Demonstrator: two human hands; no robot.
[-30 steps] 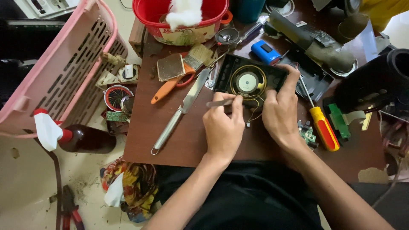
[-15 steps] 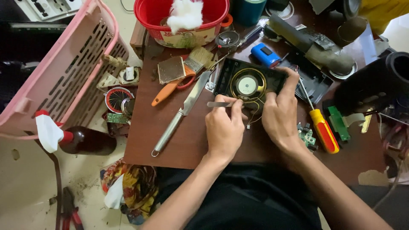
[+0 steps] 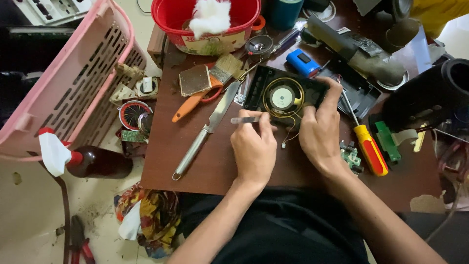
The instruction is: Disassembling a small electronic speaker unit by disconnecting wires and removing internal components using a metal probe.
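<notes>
Black plastic, that speaker panel (image 3: 286, 95), lying flat on the brown table (image 3: 205, 161) just beyond both hands. The right hand (image 3: 320, 134) grips its near right corner, fingers curled over the edge, steadying it. The left hand (image 3: 254, 146) pinches slim metal tweezers (image 3: 245, 120), fingers closed tight on them, tip at the panel's left edge. The panel looks light and rigid; its thin wires (image 3: 288, 134) and cone look fragile, so the frame edges seem the safest hold.
</notes>
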